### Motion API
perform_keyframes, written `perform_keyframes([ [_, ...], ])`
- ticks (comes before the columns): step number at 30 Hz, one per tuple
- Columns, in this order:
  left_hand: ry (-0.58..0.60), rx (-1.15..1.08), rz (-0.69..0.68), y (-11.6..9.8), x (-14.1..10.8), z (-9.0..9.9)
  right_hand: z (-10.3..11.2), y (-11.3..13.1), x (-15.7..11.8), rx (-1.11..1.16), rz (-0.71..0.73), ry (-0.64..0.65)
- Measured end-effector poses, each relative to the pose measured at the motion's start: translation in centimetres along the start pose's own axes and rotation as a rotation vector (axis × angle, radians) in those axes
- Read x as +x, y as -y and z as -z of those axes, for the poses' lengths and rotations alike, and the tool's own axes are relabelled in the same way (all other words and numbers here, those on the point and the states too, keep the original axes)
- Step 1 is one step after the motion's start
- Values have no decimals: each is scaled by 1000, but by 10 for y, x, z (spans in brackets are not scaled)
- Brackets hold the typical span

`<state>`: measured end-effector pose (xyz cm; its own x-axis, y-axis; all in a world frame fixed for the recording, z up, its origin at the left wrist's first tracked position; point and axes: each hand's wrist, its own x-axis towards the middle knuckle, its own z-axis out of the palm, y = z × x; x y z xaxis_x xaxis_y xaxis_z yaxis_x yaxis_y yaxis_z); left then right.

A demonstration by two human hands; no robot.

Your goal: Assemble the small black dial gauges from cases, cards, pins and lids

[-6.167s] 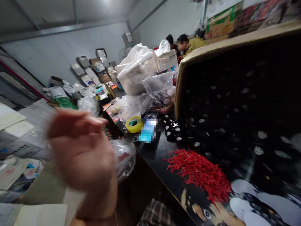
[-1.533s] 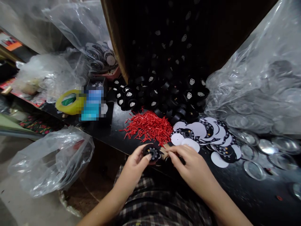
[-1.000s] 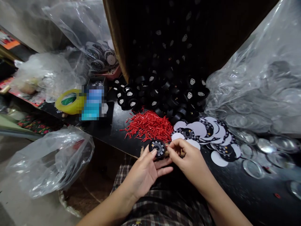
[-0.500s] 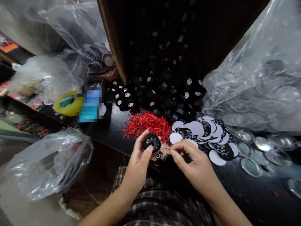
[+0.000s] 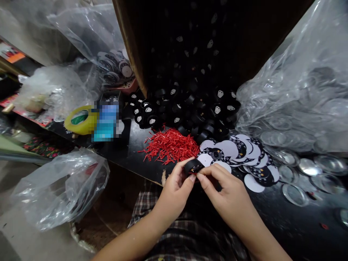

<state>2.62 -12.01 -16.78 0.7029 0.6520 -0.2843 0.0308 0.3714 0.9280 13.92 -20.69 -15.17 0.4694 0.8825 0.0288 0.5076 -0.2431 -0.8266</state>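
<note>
My left hand (image 5: 178, 183) is closed round a small black round gauge (image 5: 192, 166), tilted so that its side wall and part of its printed dial show. My right hand (image 5: 221, 181) pinches a thin red pointer (image 5: 193, 173) against the dial face; the fingertips hide most of it. Both hands meet just above the table's front edge. Behind them lies a heap of red pointers (image 5: 172, 145). To the right is a spread of round dial discs (image 5: 227, 148), some white side up, others showing black printed faces.
Many black round housings (image 5: 195, 116) spill from a large dark box (image 5: 130, 47). Clear round lenses (image 5: 295, 194) lie at the right below a plastic bag (image 5: 299, 108). A yellow tape roll (image 5: 78, 119) sits at the left; a clear bag (image 5: 62, 188) hangs below the table edge.
My left hand has moved right with the gauge and tipped it. The red pointer in my right hand, apart from the gauge before, is now at its dial.
</note>
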Motion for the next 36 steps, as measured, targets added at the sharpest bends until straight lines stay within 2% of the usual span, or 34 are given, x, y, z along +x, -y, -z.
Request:
perform_keyframes([
  [4,13,28,-12,-3,-3,0,1,2,-1,0,25,-8],
  [12,-76,245,-80,-6,-14,0,0,7,-8,-36,44,-10],
  [19,-153,431,-142,-4,-15,2,-12,5,-14,22,24,-100],
  [21,-126,381,-115,-6,-11,3,-9,4,-12,-4,-7,-69],
  [23,-59,214,-39,-8,-6,3,-4,3,-8,-38,-16,-27],
  [27,44,-118,107,-10,0,3,4,-1,-1,-149,164,-76],
  [31,43,-122,118,-11,1,2,5,-4,7,-361,339,-123],
  [36,-27,-43,65,-12,0,-3,3,0,16,-456,402,-148],
])
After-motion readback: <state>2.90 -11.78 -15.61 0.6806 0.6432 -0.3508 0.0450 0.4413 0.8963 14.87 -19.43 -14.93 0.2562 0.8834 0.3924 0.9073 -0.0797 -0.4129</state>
